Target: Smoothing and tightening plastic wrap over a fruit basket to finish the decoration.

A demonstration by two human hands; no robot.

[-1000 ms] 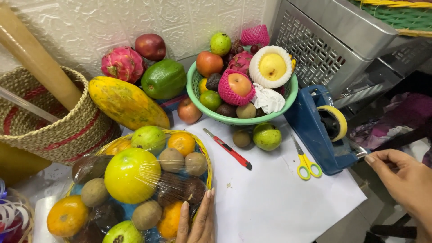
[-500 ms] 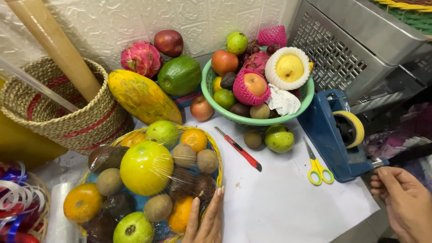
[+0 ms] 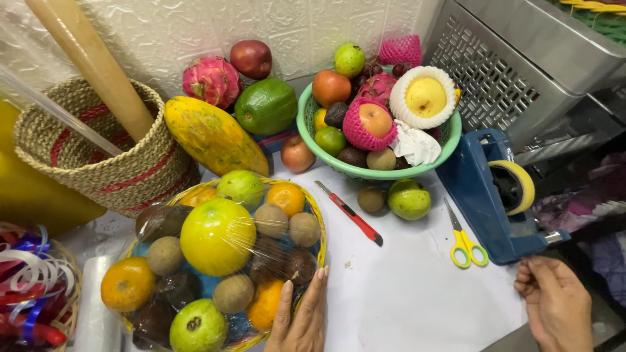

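— Basket (image 3: 313, 215), cling-wrapped, fruit-filled: where from my left hand (image 3: 301, 314)?

— Directly under it — I log the palm flat, fingers spread on the wrap at its near rim, gripping nothing.

— Right hand (image 3: 555, 301)?

— Loosely curled, empty, just below the blue tape dispenser (image 3: 486, 195) — well apart from the basket.

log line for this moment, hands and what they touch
left hand: flat on wrapped fruit basket | right hand: open, below tape dispenser | scissors: on white sheet

Bright, even light is falling from overhead, glaring off the film over the fruit basket (image 3: 222, 254) and the white paper (image 3: 404, 293). Shadows are staying soft. Edges are bending slightly; the right side is lying dim.
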